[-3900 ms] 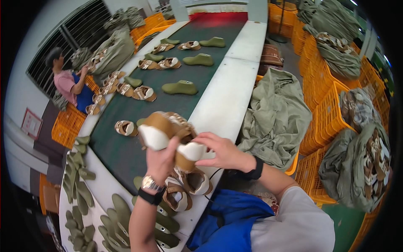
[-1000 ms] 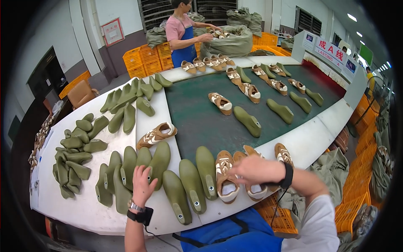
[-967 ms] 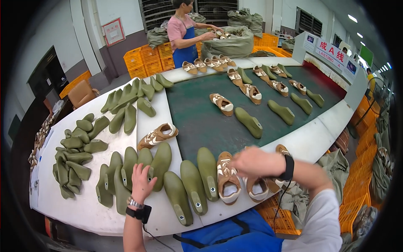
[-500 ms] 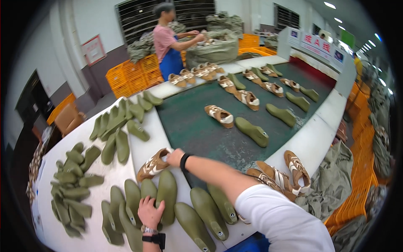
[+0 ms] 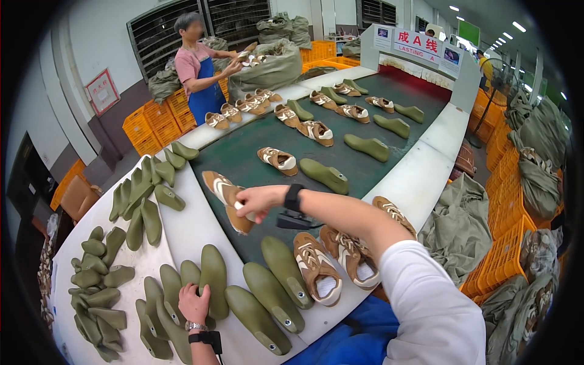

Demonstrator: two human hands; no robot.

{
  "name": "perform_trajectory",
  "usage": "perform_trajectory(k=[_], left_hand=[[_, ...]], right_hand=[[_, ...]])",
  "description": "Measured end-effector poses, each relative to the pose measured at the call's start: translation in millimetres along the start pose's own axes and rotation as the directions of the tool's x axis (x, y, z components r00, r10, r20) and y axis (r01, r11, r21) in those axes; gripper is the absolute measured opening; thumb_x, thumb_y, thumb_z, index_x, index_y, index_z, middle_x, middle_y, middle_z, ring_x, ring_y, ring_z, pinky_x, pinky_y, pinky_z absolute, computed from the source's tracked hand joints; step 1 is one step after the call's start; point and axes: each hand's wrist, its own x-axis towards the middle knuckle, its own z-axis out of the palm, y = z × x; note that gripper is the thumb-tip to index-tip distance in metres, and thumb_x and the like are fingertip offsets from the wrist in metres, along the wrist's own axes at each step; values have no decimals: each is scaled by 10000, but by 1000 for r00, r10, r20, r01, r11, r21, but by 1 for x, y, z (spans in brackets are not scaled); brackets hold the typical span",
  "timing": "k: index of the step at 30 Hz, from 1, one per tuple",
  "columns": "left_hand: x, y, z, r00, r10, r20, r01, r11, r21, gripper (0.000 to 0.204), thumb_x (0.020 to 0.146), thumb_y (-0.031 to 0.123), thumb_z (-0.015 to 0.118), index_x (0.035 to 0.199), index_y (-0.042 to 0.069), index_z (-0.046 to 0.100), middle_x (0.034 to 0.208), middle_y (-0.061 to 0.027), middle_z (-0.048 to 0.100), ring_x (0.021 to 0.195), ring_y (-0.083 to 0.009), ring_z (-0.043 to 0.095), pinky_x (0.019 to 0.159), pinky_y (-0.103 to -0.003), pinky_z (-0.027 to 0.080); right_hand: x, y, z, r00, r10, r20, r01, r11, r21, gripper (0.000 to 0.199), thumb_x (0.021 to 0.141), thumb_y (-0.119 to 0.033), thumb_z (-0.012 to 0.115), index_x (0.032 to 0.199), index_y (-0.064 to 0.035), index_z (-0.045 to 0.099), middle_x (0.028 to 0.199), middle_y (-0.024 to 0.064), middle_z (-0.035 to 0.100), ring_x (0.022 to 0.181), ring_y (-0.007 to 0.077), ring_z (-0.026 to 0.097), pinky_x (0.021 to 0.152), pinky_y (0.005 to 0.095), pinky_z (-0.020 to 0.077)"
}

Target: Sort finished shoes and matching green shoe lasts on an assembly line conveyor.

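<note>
The head view looks steeply down, close over the white table (image 5: pixel 194 231) (fisheye, edges bent).

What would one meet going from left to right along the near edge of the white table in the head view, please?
Heap of green shoe lasts → left hand resting on a green last → two bare green lasts → brown-and-white shoe → second such shoe. Above them, the right hand holds a brown shoe.

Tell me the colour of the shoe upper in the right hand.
Tan shoe upper with white panels, head view.
</note>
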Motion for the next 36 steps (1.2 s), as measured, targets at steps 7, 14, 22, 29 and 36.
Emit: perform_trajectory(k=[7, 14, 22, 29, 36], left_hand=[[0, -8, 3, 999, -9, 33, 9, 1000, -23, 385, 765, 397, 645, 889, 36, 699, 1068, -91, 658, 1066, -281, 566, 898, -391, 464], [-8, 86, -72, 927, 170, 334, -30, 922, -387, 573, 887, 229, 614, 1334, -38, 373, 1241, -229, 531, 1080, -337, 529, 939, -414, 411], [-60, 230, -103, 835, 394, 384, 123, 547, -828, 587, 935, 296, 517, 1385, -31, 331, 1321, -191, 476, 1191, -286, 480, 982, -381, 412], [-91, 240, -98, 822, 322, 470, 449, 141, -882, 574, 940, 322, 489, 1364, -46, 368, 1334, -188, 467, 1200, -277, 474, 992, -384, 404], [-122, 245, -102, 842, 322, 433, 373, 233, -898, 597, 987, 337, 323, 1462, 8, 172, 1513, -149, 212, 1361, -257, 299, 1153, -381, 167]], right_hand=[[-185, 2, 16, 975, -218, -35, 192, 757, 625, 245, 951, -257, 535, 1131, -93, 512, 981, -33, 611, 497, 41, 543, 434, 164, 421], [-311, 17, 64, 925, -260, -277, 365, 812, 455, 145, 912, -209, 593, 882, -96, 506, 636, -47, 480, 447, 26, 462, 377, 198, 337], [-280, 35, 175, 494, -708, -505, 543, 705, -457, 239, 851, -277, 620, 714, -92, 559, 658, 103, 593, 626, 310, 588, 547, 411, 435], [-290, 29, 167, 375, -736, -564, 686, 629, -366, 198, 883, -298, 582, 902, -115, 655, 760, 128, 640, 692, 302, 618, 566, 436, 454], [-273, 32, 156, 397, -667, -630, 376, 745, -551, 335, 753, -196, 651, 1054, -81, 560, 911, 126, 546, 725, 321, 598, 623, 402, 484]])
